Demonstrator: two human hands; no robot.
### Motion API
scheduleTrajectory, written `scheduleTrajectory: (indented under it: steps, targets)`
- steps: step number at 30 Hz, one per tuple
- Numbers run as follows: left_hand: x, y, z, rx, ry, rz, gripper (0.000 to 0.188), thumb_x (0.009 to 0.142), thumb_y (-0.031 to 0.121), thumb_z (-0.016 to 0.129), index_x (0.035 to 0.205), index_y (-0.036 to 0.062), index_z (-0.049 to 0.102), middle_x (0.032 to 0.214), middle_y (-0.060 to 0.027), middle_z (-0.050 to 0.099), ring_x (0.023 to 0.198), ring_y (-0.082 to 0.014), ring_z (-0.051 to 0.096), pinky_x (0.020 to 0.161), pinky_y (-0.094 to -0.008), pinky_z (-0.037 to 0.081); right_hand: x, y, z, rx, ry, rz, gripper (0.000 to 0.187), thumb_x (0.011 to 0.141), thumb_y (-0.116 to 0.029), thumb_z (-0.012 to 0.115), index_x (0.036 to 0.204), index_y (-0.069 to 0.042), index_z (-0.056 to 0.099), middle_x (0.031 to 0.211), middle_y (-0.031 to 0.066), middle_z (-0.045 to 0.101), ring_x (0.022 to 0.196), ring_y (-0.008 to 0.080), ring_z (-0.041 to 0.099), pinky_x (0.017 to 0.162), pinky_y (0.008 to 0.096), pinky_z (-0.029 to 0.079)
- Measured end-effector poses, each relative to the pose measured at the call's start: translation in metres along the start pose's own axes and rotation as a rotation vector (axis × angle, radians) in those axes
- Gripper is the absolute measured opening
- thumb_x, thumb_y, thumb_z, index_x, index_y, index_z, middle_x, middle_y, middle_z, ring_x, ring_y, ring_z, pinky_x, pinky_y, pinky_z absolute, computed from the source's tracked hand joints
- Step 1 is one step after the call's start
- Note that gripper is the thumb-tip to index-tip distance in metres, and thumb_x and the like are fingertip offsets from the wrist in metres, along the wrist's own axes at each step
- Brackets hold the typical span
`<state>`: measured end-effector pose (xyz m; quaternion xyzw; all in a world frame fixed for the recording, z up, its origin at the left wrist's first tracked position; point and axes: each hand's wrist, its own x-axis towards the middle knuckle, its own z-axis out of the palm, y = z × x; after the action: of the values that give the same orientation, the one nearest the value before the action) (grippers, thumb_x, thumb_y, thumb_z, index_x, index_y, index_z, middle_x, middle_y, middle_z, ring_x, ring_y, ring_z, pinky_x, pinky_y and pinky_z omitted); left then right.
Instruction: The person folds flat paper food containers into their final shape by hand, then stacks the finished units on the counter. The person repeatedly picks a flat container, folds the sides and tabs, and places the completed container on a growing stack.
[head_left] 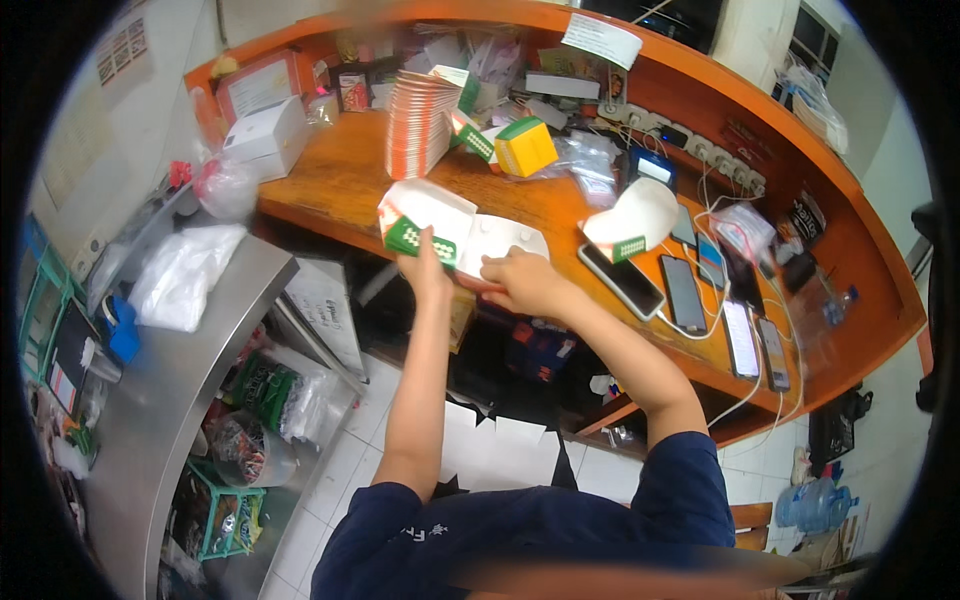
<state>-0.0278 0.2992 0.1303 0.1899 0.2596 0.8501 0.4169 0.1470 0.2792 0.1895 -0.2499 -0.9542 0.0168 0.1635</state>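
White card lines the open carton held near the centre of the frame, its orange-and-green outer side facing the lower edge and its two halves spread left and right. The left hand reaches up to the green patterned side, its grip clamped on the carton there. The right hand lies over the near edge of the right half with fingers bent; whether that grip pinches the card or only presses on it, I cannot tell. The carton is above the front edge of the wooden surface. Behind it, at upper centre, stands a tall stack of nested cartons, orange and white along its side, and to the right of the stack sits a yellow-and-green box. Right of centre, another white-lined carton lies open beside a dark-screened phone; further phones and white cables spread toward the right, below a power strip. A white box rests at upper left, and below it a white plastic bag lies on a steel surface.
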Motion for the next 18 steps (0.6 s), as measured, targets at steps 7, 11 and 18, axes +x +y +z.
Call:
scheduleTrajectory:
  steps: [7,11,18]
  targets:
    - [0.008,0.011,-0.021,-0.182,0.148,-0.234,0.041,0.098,0.017,0.051,0.133,-0.0019,0.041,0.127,-0.0153,0.054,0.114,-0.0298,0.056,0.094,-0.046,0.049,-0.033,0.042,-0.041,0.014,0.538,0.046,0.021,0.081,-0.015,0.064,0.102,-0.011,0.063,0.124,0.017,0.058,0.115,0.0346,0.051,0.098,0.0441,0.039]
    - [-0.004,0.031,-0.011,-0.15,0.209,-0.155,0.043,0.099,0.019,0.051,0.134,-0.0024,0.04,0.127,-0.0139,0.053,0.114,-0.0277,0.056,0.096,-0.0439,0.048,-0.096,0.144,-0.074,-1.038,0.333,0.53,0.035,0.079,-0.013,0.058,0.113,-0.014,0.065,0.151,0.0128,0.032,0.142,0.0318,0.021,0.113,0.055,0.015]
    - [-0.021,0.025,0.005,-0.164,0.127,0.021,0.046,0.099,0.017,0.051,0.139,0.0027,0.033,0.134,-0.0112,0.046,0.119,-0.024,0.05,0.098,-0.0393,0.045,-0.124,0.182,-0.078,-0.968,-0.068,0.375,0.017,0.082,-0.024,0.058,0.082,-0.013,0.072,0.138,0.0065,0.051,0.139,0.0306,0.032,0.115,0.057,0.01]
